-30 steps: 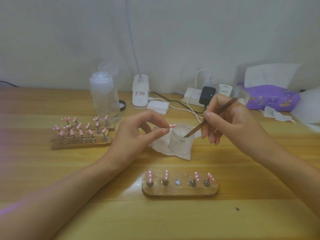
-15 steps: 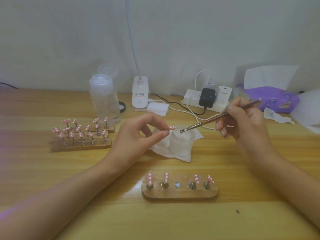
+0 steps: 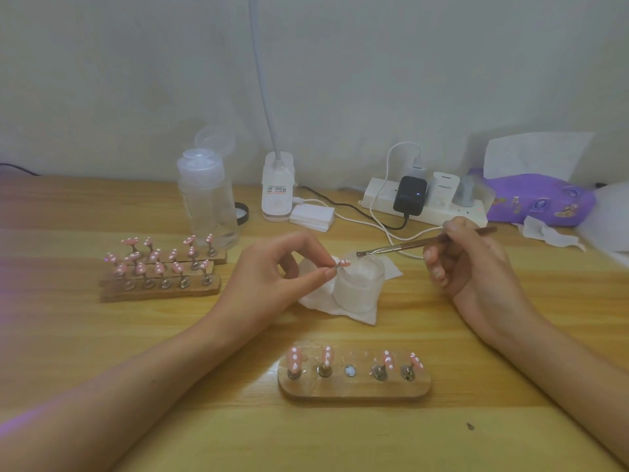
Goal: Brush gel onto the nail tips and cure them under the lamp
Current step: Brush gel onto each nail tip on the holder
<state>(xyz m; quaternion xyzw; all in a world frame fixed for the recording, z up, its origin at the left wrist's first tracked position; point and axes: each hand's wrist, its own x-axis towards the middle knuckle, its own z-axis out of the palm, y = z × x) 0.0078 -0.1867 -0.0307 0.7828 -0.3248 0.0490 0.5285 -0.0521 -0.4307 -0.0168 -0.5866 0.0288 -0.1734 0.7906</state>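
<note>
L hand [image 3: 272,272]: thumb and forefinger pinch 1 nail tip [image 3: 343,264] by its stud, holding it over the near rim of the gel jar [image 3: 357,284]. R hand [image 3: 466,264]: fingers curled round the brush [image 3: 422,242], pen-style. The bristle end is just beside the tip. No contact visible.

Change: 1.0 s ago the bristles were down inside the jar; they are now out and above the rim. Vs 0.5 s ago: brush and tip sit approx. as they were, and the gap has not clearly closed. Judgement: loading is done and application to this tip is next. Whether gel is on the bristles is too small to tell.

Outward: the jar stands on a white tissue [image 3: 320,303]. The near holder [image 3: 354,391] carries 4 tips. Its middle slot [image 3: 349,371] is vacant, prob. the home of the held tip. The rear holders [image 3: 160,291], to the left, carry more tips. The lamp base [image 3: 277,199] is at the back w/ its neck rising out of view; head not seen. Curing not yet begun.
</note>
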